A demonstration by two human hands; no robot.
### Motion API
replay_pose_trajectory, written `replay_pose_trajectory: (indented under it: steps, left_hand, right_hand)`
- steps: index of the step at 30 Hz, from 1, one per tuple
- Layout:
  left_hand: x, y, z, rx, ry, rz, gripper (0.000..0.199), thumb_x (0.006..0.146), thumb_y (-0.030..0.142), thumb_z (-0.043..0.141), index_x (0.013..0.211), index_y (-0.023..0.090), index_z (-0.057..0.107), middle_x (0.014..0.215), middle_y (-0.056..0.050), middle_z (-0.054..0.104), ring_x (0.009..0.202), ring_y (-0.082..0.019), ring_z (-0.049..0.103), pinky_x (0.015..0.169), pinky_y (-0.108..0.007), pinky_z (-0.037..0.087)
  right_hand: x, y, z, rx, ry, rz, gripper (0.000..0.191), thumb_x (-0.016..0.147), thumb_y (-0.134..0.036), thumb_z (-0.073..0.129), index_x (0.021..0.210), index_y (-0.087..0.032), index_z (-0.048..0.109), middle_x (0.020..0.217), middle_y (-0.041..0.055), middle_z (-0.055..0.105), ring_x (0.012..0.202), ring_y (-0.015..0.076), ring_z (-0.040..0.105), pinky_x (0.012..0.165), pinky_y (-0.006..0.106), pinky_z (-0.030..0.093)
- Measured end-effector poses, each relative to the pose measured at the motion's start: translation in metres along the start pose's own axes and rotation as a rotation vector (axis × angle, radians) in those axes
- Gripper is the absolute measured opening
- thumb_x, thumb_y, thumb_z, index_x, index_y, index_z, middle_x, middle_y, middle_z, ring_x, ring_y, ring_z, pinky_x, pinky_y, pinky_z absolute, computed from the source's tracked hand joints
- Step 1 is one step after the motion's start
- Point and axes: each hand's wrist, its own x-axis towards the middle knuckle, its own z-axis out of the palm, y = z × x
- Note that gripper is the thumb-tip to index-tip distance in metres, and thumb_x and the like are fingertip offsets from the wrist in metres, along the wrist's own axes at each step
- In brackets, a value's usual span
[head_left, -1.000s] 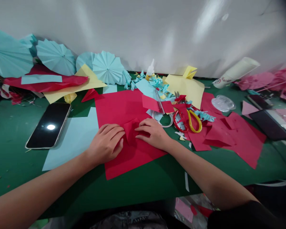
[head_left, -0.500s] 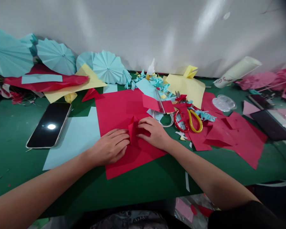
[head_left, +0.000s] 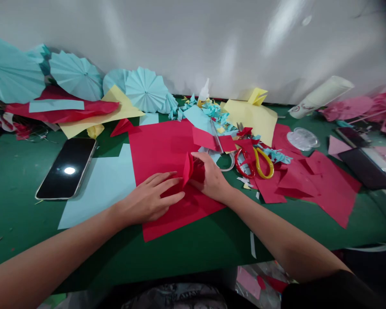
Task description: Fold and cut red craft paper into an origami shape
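A small folded piece of red paper (head_left: 188,168) stands on edge over a large red sheet (head_left: 162,143) on the green table. My right hand (head_left: 210,177) curves round its right side, thumb and fingers gripping it; the inner fingers are partly hidden. On the left, my left hand (head_left: 154,195) lies palm down on the sheet, fingers stretched out and slightly apart, their tips at the folded paper's lower left edge. Just beyond my right hand are scissors with a red and a yellow handle loop (head_left: 263,163) and scissors with white handles (head_left: 225,162).
A phone (head_left: 67,169) lies on a light blue sheet (head_left: 106,189) at left. Blue pleated paper fans (head_left: 146,90) lean along the wall. Behind the sheet are a glue bottle (head_left: 204,91), blue scraps and yellow paper (head_left: 251,116). Red offcuts (head_left: 334,184) spread to the right.
The folded red paper has shifted slightly right and tilted, with my right hand round it. My left fingers have spread and reach a little further right.
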Motion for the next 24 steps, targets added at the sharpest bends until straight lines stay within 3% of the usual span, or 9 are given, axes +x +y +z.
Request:
replay_pose_trajectory:
  steps: [8, 13, 20, 24]
  left_hand:
    - [0.0, 0.001, -0.002, -0.031, -0.053, 0.031, 0.043, 0.082, 0.009, 0.045, 0.122, 0.021, 0.044, 0.127, -0.017, 0.046, 0.119, -0.033, 0.045, 0.091, -0.048, 0.045]
    - [0.001, 0.003, -0.001, -0.043, 0.039, 0.016, 0.038, 0.081, 0.006, 0.047, 0.118, 0.015, 0.044, 0.125, -0.018, 0.051, 0.117, -0.031, 0.048, 0.092, -0.046, 0.046]
    - [0.006, 0.003, -0.001, -0.068, 0.19, -0.016, 0.037, 0.082, 0.007, 0.049, 0.118, 0.015, 0.043, 0.125, -0.017, 0.054, 0.128, -0.027, 0.039, 0.097, -0.043, 0.044]
    - [0.002, 0.002, -0.002, 0.008, 0.236, -0.043, 0.034, 0.083, 0.009, 0.052, 0.117, 0.016, 0.048, 0.122, -0.013, 0.058, 0.128, -0.026, 0.04, 0.097, -0.043, 0.042]
  right_hand:
    - [0.002, 0.0, -0.003, 0.042, 0.026, -0.063, 0.038, 0.075, -0.016, 0.059, 0.106, -0.022, 0.038, 0.103, 0.0103, 0.051, 0.101, 0.0235, 0.051, 0.081, 0.04, 0.046]
    - [0.005, -0.008, -0.006, 0.103, 0.021, 0.011, 0.023, 0.074, -0.013, 0.056, 0.091, -0.022, 0.044, 0.093, 0.0057, 0.055, 0.091, 0.0195, 0.054, 0.075, 0.034, 0.045]
    - [0.007, -0.013, -0.01, 0.474, 0.084, 0.21, 0.014, 0.074, -0.014, 0.062, 0.076, -0.021, 0.049, 0.088, 0.0018, 0.058, 0.08, 0.0145, 0.057, 0.071, 0.028, 0.044]
    - [0.007, -0.013, -0.01, 0.719, 0.022, 0.315, 0.019, 0.071, -0.021, 0.069, 0.077, -0.021, 0.05, 0.085, 0.0009, 0.059, 0.077, 0.0135, 0.057, 0.069, 0.027, 0.046]
